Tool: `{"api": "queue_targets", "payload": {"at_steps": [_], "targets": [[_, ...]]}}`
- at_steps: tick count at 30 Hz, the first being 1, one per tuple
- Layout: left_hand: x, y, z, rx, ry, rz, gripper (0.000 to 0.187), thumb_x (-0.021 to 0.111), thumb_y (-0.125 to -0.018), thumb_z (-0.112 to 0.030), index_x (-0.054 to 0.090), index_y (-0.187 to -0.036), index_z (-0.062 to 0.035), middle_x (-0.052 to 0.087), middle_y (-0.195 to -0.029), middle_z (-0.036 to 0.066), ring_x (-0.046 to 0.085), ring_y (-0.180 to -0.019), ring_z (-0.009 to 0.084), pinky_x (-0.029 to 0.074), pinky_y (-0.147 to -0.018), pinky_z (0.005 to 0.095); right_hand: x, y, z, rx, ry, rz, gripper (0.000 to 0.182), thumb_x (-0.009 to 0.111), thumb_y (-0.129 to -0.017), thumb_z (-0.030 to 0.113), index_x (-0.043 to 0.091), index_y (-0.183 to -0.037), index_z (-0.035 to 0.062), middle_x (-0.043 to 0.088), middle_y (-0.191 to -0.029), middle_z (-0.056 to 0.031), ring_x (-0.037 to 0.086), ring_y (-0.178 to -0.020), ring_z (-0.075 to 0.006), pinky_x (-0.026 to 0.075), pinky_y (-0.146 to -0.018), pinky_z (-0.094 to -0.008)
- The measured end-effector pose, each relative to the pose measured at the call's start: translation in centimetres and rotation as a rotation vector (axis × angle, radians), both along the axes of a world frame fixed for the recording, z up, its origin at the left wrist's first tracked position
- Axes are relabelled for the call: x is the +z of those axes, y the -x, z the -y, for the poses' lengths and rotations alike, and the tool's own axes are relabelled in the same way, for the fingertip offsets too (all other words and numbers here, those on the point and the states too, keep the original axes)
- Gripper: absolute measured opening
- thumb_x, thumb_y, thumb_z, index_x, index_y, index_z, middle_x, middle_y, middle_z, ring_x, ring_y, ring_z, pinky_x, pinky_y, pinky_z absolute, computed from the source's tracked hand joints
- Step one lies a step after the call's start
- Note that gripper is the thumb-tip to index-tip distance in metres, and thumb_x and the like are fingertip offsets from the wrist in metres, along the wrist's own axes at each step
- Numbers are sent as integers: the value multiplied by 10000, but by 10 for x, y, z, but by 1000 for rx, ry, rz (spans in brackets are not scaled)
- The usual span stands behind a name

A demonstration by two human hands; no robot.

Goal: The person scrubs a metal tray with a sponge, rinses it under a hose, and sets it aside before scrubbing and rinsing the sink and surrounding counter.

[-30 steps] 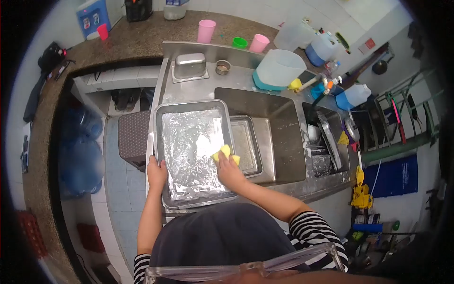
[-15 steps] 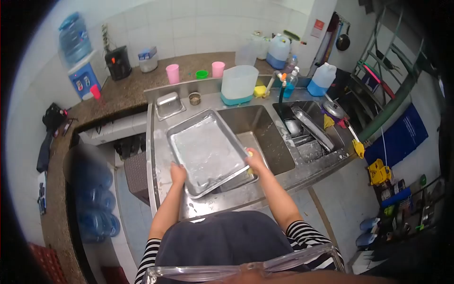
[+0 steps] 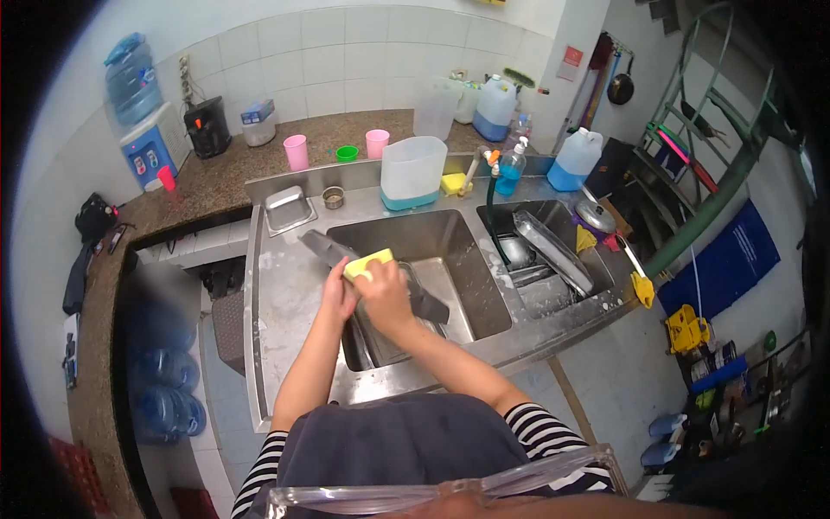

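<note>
A metal tray [image 3: 325,247], stood up on edge so that I see it as a dark narrow strip, crosses above the left sink basin [image 3: 480,290]. My left hand [image 3: 340,294] is closed on the near edge of the tray. Against its upper edge, my right hand [image 3: 385,296] grips a yellow sponge [image 3: 370,262]; the fingers wrap over the sponge. Most of the tray's broad face is turned out of sight. Below the hands, another metal pan lies partly hidden in the basin.
In the right basin lie a long metal tray [image 3: 553,251] and a metal bowl [image 3: 517,252] beside a dark green hose. Behind the sink stand a plastic container [image 3: 413,175], a second sponge [image 3: 454,183] and a blue soap bottle [image 3: 510,169]. A small square pan [image 3: 289,210] sits at left.
The tray has turned from lying face up to standing on edge. My right hand has left its right side and moved left with the yellow sponge to its upper edge.
</note>
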State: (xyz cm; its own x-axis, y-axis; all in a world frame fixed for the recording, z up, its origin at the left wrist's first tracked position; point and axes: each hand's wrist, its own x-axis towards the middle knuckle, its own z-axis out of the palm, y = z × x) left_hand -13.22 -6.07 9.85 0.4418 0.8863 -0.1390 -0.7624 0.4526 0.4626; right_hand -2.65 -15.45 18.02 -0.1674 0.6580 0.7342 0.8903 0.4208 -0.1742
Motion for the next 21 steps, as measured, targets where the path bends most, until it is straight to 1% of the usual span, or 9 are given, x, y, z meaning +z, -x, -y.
{"api": "queue_targets", "payload": {"at_steps": [3, 4, 6, 8, 12, 14, 17, 20, 21], "targets": [[-21, 39, 10, -58, 156, 6, 384, 454, -860, -302, 553, -983, 47, 616, -880, 181, 607, -789, 310, 491, -764, 402, -16, 20, 12, 172, 43, 147, 144, 530, -692, 147, 587, -810, 88, 514, -907, -86, 480, -808, -265, 381, -677, -395], [-35, 51, 11, 31, 166, 0, 263, 537, -833, -206, 490, -954, 23, 590, -870, 175, 607, -752, 293, 522, -666, 398, -21, 25, 15, 228, 37, 163, 153, 530, -691, 157, 587, -819, 94, 513, -903, -85, 481, -800, -260, 380, -664, -388], [-56, 77, 17, 123, 194, -159, 259, 571, -827, -206, 457, -958, -13, 579, -832, 145, 605, -732, 287, 526, -620, 412, -31, 32, 19, 303, 95, 182, 150, 560, -710, 165, 580, -835, 85, 498, -909, -102, 479, -819, -272, 403, -676, -388], [-64, 98, 29, 201, 178, -220, 263, 574, -831, -204, 439, -968, -24, 573, -823, 134, 604, -725, 289, 528, -611, 416, -40, 39, 18, 637, 170, -35, 180, 607, -724, 190, 572, -851, 68, 481, -924, -124, 472, -851, -290, 428, -707, -380], [-69, 126, 52, 341, 202, -323, 228, 527, -866, -198, 463, -1005, -30, 581, -879, 120, 598, -782, 255, 521, -681, 409, -83, 58, -19, 885, 206, -176, 309, 617, -740, 168, 537, -1021, 65, 465, -927, -149, 459, -908, -329, 434, -747, -383], [-72, 133, 61, 299, 274, -223, 208, 470, -894, -187, 518, -1032, -38, 591, -955, 96, 580, -858, 196, 492, -740, 367, -97, 65, -40, 934, 315, -210, 361, 594, -742, 126, 514, -1090, 77, 478, -1036, -155, 449, -973, -352, 416, -809, -401], [-82, 128, 71, 475, 146, -910, 227, 421, -912, -206, 582, -995, -68, 605, -962, 40, 568, -873, 145, 449, -727, 293, -119, 73, -79, 959, 355, -94, 380, 565, -703, 61, 527, -1080, 65, 405, -1301, -96, 410, -1112, -323, 344, -932, -427], [-134, 131, 63, 583, 96, -1508, 342, 410, -919, -277, 592, -882, 11, 617, -788, 150, 575, -747, 232, 427, -698, 340, -138, 79, -115, 743, 239, -16, 332, 541, -685, 20, 548, -1013, 63, 419, -1294, -104, 413, -1119, -317, 349, -933, -411], [-144, 132, 60, 591, 99, -1526, 400, 402, -920, -313, 570, -868, 46, 594, -767, 206, 558, -719, 274, 426, -700, 348, -150, 81, -136, 668, 296, -105, 308, 535, -677, 12, 554, -978, 73, 443, -1264, -107, 427, -1103, -329, 359, -918, -417]]}}
